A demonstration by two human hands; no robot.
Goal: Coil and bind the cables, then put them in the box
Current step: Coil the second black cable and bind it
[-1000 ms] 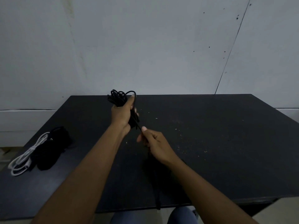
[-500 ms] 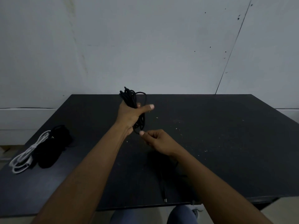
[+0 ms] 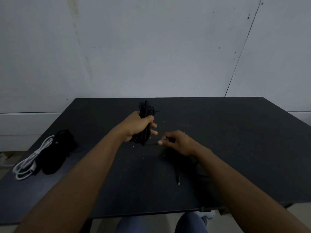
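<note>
I have the black cable coil (image 3: pixel 145 125) bunched upright in my left hand (image 3: pixel 136 125), held above the middle of the dark table (image 3: pixel 235 148). The left fingers (image 3: pixel 153 125) wrap around the waist of the bundle, closed on it. My right hand (image 3: pixel 176 143) sits just beside the coil's lower end, its fingers pinched narrow on the free tail of the same cable.

I judge this cable light, limp and a little springy: the loops will splay the moment the grip at the waist slackens, so the middle of the bundle is the place to keep hold, while the tail gets wound around it.

A loose plug end (image 3: pixel 178 180) lies on the table near my right forearm; I cannot trace how it joins the coil, since black cord against black table vanishes. At the left edge, a white coiled cable (image 3: pixel 28 163) lies touching a black heap (image 3: pixel 56 153) that could be a cable or a pouch. No box is in view.
</note>
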